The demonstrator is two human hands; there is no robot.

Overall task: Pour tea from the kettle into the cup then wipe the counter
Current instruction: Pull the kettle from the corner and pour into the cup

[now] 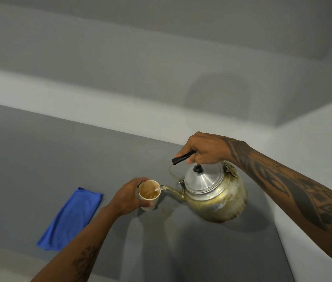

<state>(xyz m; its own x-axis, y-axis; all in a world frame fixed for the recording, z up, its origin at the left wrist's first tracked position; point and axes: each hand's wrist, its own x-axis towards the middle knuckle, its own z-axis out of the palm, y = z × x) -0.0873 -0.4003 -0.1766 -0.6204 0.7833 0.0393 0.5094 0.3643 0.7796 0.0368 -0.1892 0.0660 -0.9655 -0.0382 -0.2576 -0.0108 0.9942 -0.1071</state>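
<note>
A worn metal kettle (216,198) with a black lid knob is tilted to the left above the grey counter (39,159). My right hand (203,149) grips its black handle from above. The spout reaches the rim of a small cream cup (147,204), and a thin stream of tea runs into it. Brown tea fills the lower part of the cup. My left hand (128,197) wraps around the cup's left side and holds it upright on the counter. A folded blue cloth (71,218) lies flat to the left of the cup, apart from both hands.
A pale grey wall (313,149) borders the counter on the right, close behind the kettle. A lighter ledge (79,94) runs along the counter's far edge. A faint wet patch (167,213) shows on the counter below the spout.
</note>
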